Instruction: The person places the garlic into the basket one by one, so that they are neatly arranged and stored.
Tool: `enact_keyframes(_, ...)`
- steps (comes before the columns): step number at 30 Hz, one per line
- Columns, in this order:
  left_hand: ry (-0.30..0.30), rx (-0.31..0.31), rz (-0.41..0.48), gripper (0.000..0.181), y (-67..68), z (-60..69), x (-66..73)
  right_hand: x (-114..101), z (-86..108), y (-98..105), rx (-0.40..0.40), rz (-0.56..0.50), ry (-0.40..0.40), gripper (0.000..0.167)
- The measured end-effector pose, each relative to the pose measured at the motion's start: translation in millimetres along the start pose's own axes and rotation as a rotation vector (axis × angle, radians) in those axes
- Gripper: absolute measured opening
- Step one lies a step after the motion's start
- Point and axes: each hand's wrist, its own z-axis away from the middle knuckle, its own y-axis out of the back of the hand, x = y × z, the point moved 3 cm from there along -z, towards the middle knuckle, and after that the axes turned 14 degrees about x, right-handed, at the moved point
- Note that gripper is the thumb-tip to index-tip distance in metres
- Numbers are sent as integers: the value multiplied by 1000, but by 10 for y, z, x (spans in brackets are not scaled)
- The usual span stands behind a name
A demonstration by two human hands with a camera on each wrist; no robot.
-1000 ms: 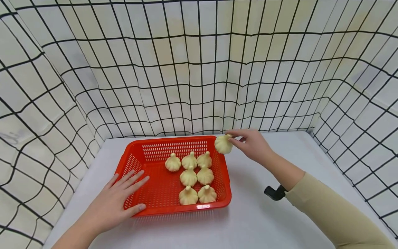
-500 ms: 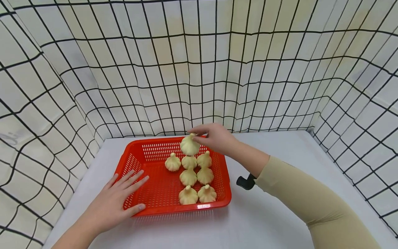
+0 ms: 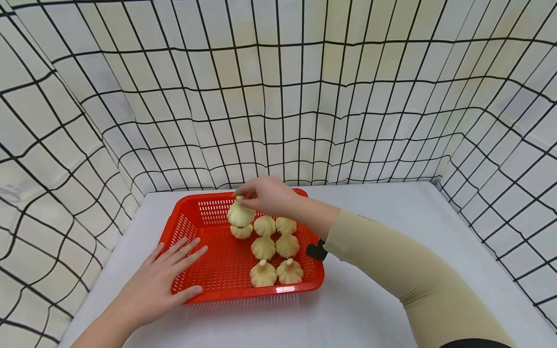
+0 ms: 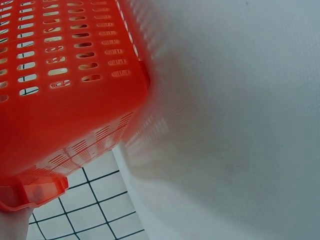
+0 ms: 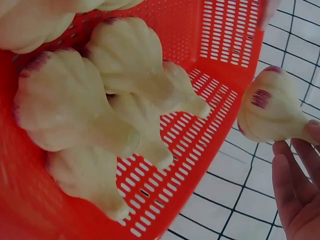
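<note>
My right hand (image 3: pixel 267 195) pinches a garlic bulb (image 3: pixel 241 213) by its stem, above the back of a red plastic basket (image 3: pixel 209 294). In the right wrist view this held garlic bulb (image 5: pixel 270 105) shows purple streaks, and fingers grip its stem end. Right below it in the head view sits another garlic bulb (image 3: pixel 241 232), partly covered. Several more garlic bulbs (image 3: pixel 263 248) stand stem-up in the right half of the basket. My left hand (image 3: pixel 156 285) rests with spread fingers on the basket's left front corner.
A white table (image 3: pixel 370 299) lies under the basket. Black netting (image 3: pixel 278 101) over pale sheets encloses the back and both sides. A small black device (image 3: pixel 317 250) is strapped at my right wrist.
My right hand has carried the garlic bulb leftward, from beyond the basket's right rim to above the back-left bulb. The left hand and the basket have stayed put.
</note>
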Motion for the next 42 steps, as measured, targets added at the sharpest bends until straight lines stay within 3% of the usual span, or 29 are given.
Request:
enact_keyframes(9,2,-6,2,77,12,-5,13,-75,-111,-378,-89,163,126,24)
enact_keyframes(13,5,-12,6,77,22,-10,21,-77,-98,-487,-144,164,122,23)
enact_keyframes(19,13,-15,14,78,17,-31,25,-54,-68,-599,-223,170,91,22)
enact_keyframes(30,16,-22,13,78,7,-24,12,-4,-29,-789,-284,221,164,24)
enact_keyframes(42,32,-38,20,79,3,-16,8,4,26,-844,-330,264,191,27)
